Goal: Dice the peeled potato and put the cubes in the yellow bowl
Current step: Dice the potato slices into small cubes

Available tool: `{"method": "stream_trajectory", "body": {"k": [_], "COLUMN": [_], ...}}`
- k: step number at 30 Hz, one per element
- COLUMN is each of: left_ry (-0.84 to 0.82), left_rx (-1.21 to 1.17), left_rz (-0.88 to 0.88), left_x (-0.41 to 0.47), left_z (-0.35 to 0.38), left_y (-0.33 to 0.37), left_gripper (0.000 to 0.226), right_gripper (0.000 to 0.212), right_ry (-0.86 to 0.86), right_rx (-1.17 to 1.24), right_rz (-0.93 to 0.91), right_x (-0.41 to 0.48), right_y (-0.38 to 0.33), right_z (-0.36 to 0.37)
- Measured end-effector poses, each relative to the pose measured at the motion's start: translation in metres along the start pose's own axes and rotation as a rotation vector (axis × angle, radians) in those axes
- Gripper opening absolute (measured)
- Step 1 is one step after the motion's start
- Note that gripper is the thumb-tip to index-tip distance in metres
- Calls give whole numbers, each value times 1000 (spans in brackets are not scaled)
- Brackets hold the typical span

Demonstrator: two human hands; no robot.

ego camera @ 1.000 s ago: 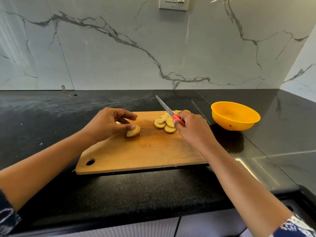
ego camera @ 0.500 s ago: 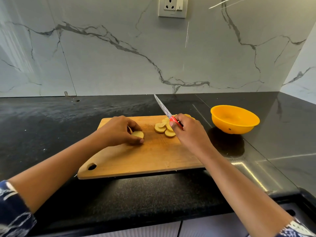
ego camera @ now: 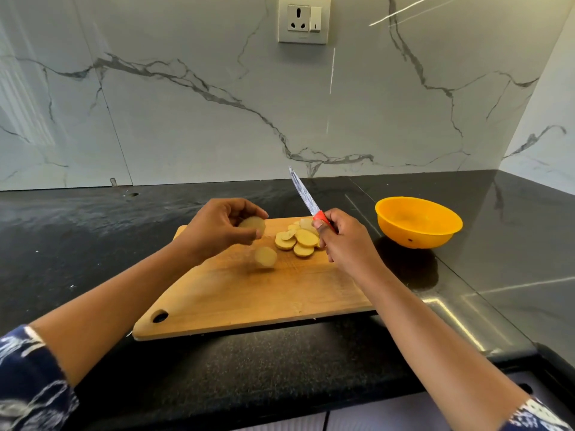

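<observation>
A wooden cutting board lies on the black counter. My left hand holds a round potato slice lifted above the board. A second, blurred slice is just below it on or near the board. Several potato slices lie in a small heap at the board's far right. My right hand grips the red handle of a knife, its blade pointing up and away. The yellow bowl stands on the counter to the right of the board, with nothing visible inside.
The black stone counter runs left and right, with its front edge near me. A marble wall with a socket rises behind. A side wall closes the far right corner.
My left hand rose from the board with one slice while another slice dropped below it. My right hand tilted the knife blade more upright. The camera view shifted downward.
</observation>
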State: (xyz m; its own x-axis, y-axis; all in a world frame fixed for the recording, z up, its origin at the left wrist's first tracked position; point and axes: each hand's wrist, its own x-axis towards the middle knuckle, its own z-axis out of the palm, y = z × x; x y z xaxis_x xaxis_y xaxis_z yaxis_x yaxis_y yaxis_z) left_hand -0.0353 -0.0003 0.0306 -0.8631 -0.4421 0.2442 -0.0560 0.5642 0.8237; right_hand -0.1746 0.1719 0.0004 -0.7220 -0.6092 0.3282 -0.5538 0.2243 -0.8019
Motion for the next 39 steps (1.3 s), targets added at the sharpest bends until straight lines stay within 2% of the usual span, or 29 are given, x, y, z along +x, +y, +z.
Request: {"method": "stream_trajectory", "body": {"k": [2,4,9,15,20,25,28,33,39], "left_ry": [3,-5,-56,-266,-231,-245,-311,-312,-63], "left_rx": [82,49,11,35,435,544,643,659,573], "left_rz": [11,-38,-36,-272,-95,-7,36,90,269], "left_x": [12,19,8,-15,-9,2,11,18,34], "left_z": [5,9,-5,-25,-22,-1,13,12,25], "left_y": [5,5,4,-18,-20,-11,-8,-9,8], "left_gripper": [28,26,21,15,19,46,49,36,37], "right_gripper": [14,13,15,18,18,19,19,18,20], "right_ry": [23,42,48,48,43,57,66,94,126], "right_rx": [10,11,-34,-76,-84,-72,-63,-16,7], "right_rz": [17,23,-5,-34,-33,-23,-26,-23,-21], "right_x": [2,3,4,4,4,4,4,4,5], "right_y": [3,5,7,8,8,8,7,7,6], "right_z": [-2,-4,-3,-2,-2,-3,-4,-6,-11]}}
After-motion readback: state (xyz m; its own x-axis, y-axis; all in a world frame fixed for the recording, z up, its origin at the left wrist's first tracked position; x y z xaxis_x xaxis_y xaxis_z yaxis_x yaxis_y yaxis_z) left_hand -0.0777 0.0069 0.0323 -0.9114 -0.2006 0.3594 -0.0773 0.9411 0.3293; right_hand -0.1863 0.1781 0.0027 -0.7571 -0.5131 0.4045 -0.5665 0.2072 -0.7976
